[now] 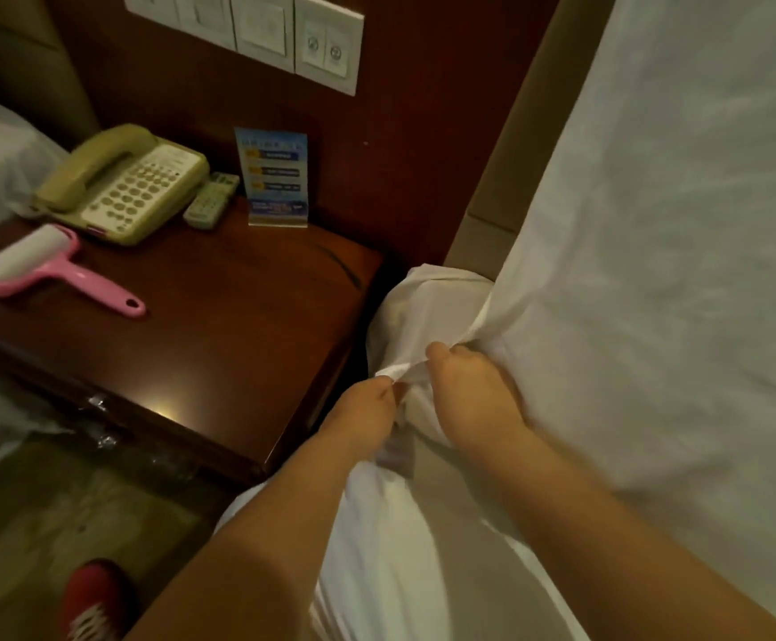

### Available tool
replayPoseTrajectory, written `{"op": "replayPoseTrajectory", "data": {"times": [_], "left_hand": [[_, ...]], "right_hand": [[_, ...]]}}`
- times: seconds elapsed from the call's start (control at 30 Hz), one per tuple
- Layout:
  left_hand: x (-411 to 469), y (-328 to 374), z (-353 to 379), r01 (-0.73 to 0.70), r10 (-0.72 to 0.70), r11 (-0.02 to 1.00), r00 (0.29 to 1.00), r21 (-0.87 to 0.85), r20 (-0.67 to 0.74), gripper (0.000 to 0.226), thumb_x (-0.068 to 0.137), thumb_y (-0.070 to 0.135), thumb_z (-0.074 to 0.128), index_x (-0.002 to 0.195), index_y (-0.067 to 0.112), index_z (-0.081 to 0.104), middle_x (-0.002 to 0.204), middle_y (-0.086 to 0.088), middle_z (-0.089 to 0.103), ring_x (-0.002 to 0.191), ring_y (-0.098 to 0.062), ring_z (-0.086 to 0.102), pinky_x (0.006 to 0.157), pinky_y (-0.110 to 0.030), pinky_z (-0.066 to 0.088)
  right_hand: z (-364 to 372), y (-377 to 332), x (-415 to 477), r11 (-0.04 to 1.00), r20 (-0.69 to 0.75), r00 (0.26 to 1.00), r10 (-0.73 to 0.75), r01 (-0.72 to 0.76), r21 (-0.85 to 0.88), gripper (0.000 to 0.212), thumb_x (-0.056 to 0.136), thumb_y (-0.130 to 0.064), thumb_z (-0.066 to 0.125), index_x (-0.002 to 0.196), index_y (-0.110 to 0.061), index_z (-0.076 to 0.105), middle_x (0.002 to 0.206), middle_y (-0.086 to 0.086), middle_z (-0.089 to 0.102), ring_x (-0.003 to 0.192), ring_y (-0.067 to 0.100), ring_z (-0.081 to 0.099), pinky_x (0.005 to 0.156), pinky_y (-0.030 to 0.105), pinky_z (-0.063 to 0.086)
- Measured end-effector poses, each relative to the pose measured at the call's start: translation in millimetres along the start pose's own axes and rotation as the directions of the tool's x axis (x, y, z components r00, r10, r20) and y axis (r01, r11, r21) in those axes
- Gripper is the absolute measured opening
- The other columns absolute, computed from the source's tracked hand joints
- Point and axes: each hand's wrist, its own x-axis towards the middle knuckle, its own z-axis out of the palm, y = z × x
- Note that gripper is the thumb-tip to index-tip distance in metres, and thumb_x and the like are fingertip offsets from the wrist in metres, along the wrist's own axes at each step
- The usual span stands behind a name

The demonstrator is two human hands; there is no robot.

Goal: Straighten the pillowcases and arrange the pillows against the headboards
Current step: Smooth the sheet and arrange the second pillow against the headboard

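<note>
pillowcase (427, 312) | open end gripped by left hand (362, 411), right hand (471, 390)

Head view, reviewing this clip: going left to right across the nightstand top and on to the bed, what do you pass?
Lint roller → telephone → remote control → card stand → left hand → right hand, both gripping bunched white fabric → white pillow against the headboard.

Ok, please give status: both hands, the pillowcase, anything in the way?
Left hand and right hand both pinching white pillowcase edge by the headboard. Fabric bunched, not yet straight. Nightstand close on left.
</note>
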Motion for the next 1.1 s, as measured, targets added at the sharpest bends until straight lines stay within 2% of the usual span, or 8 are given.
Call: {"op": "replayPoseTrajectory", "data": {"times": [0.1,0.17,0.27,0.43,0.53,0.77,0.97,1.1], "left_hand": [[19.0,6.3,-14.6,0.052,-0.053,0.996,0.999,0.077,0.008,0.032,0.099,0.040,0.040,0.080,0.022,0.058,0.091,-0.009,0.062,0.083,-0.026,0.058,0.077,-0.038,0.048],[28.6,8.3,-19.1,0.101,-0.102,0.976,0.995,0.192,-0.008,0.029,0.099,0.037,0.040,0.086,0.018,0.058,0.090,-0.009,0.060,0.085,-0.029,0.058,0.073,-0.037,0.046],[36.0,13.2,-16.4,0.177,-0.160,0.880,0.984,0.441,-0.075,0.023,0.099,0.027,0.042,0.106,0.018,0.061,0.107,-0.009,0.062,0.099,-0.029,0.059,0.077,-0.036,0.044],[40.4,26.5,-17.8,0.017,0.030,0.709,0.998,0.705,-0.053,0.021,0.096,0.026,0.047,0.109,0.020,0.062,0.113,-0.005,0.065,0.104,-0.024,0.061,0.078,-0.034,0.046],[28.6,36.7,-26.3,-0.053,0.143,0.654,0.988,0.755,-0.054,0.022,0.095,0.029,0.045,0.114,0.022,0.055,0.115,-0.005,0.061,0.104,-0.025,0.059,0.082,-0.038,0.048],[-60.2,44.6,-20.3,-0.079,0.174,0.636,0.984,0.767,-0.043,0.023,0.096,0.028,0.046,0.116,0.021,0.053,0.117,-0.004,0.056,0.102,-0.024,0.060,0.085,-0.037,0.050],[-151.8,29.5,17.6,-0.119,0.263,0.585,0.964,0.802,-0.048,0.027,0.097,0.032,0.043,0.123,0.025,0.047,0.119,-0.001,0.056,0.105,-0.023,0.059,0.089,-0.038,0.050],[-190.9,23.6,65.5,-0.221,0.427,0.444,0.904,0.868,0.012,0.021,0.095,0.029,0.042,0.114,0.024,0.046,0.108,0.001,0.059,0.094,-0.023,0.061,0.079,-0.034,0.047]], "right_hand": [[-0.2,-12.5,34.9,0.999,0.020,0.999,0.038,-0.037,-0.039,0.022,0.091,-0.008,0.050,0.113,-0.010,0.051,0.111,0.014,0.062,0.101,0.029,0.060,0.081,0.035,0.047],[5.9,-22.0,52.9,0.996,0.076,0.995,0.071,-0.066,-0.063,0.028,0.091,-0.010,0.053,0.119,-0.010,0.048,0.115,0.014,0.060,0.104,0.029,0.060,0.085,0.035,0.048],[14.0,-25.6,70.2,0.990,0.161,0.980,0.115,-0.101,-0.095,0.034,0.092,-0.014,0.054,0.124,-0.010,0.044,0.117,0.015,0.060,0.107,0.029,0.060,0.088,0.035,0.048],[16.7,-28.2,76.5,0.995,0.108,0.990,0.094,-0.089,-0.048,0.028,0.093,-0.011,0.048,0.121,-0.013,0.043,0.104,0.012,0.065,0.092,0.030,0.065,0.070,0.038,0.050],[9.3,-30.6,66.7,0.994,0.030,0.996,0.090,-0.091,0.059,0.019,0.095,-0.014,0.044,0.113,-0.015,0.044,0.091,0.009,0.066,0.079,0.029,0.066,0.059,0.036,0.047],[-21.6,-33.7,-8.4,0.955,0.033,0.984,0.173,-0.176,0.237,0.018,0.094,-0.021,0.047,0.109,-0.014,0.053,0.104,0.011,0.065,0.093,0.029,0.064,0.068,0.035,0.045],[-36.3,-25.7,-110.2,0.868,0.078,0.989,0.123,-0.146,0.475,0.021,0.093,-0.023,0.047,0.105,-0.015,0.062,0.107,0.009,0.065,0.096,0.028,0.061,0.071,0.030,0.043],[-36.7,11.0,-186.1,0.824,0.029,0.979,0.200,-0.184,0.535,0.024,0.091,-0.030,0.049,0.105,-0.017,0.063,0.105,0.005,0.066,0.094,0.025,0.061,0.076,0.034,0.050]]}}
